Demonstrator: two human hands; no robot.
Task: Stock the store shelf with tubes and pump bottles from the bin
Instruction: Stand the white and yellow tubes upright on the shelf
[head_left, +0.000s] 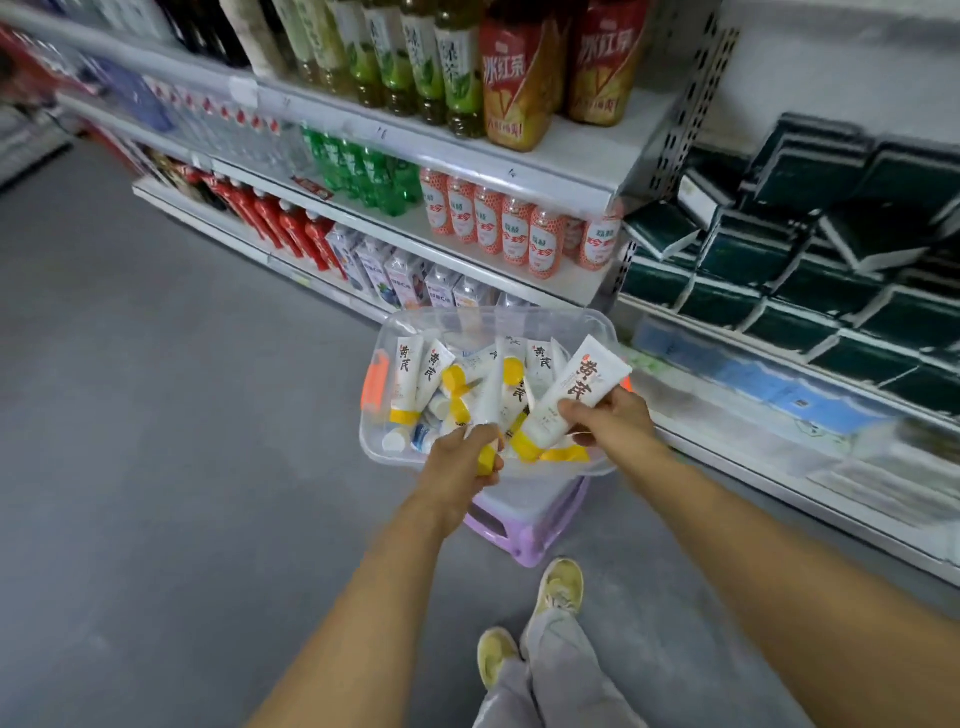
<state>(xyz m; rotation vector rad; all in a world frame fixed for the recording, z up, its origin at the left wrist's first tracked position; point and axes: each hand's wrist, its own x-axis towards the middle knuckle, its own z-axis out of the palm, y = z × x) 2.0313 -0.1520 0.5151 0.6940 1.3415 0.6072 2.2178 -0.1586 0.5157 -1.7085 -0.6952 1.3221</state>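
A clear plastic bin (597, 325) stands on a purple stool (524, 530) in front of the shelving. It holds several white tubes with yellow caps (408, 376). My right hand (610, 415) grips one such tube (576, 395), tilted with its cap down-left, above the bin's near right side. My left hand (462, 452) grips a second white tube (491, 400) by its yellow-capped end at the bin's near edge. No pump bottle is plainly visible in the bin.
Shelves of drink bottles (519, 228) fill the unit behind the bin. To the right, a shelf (779, 457) carries dark green boxes (753, 260) and blue packs (769, 384). Grey floor lies to the left. My feet (530, 618) stand just behind the stool.
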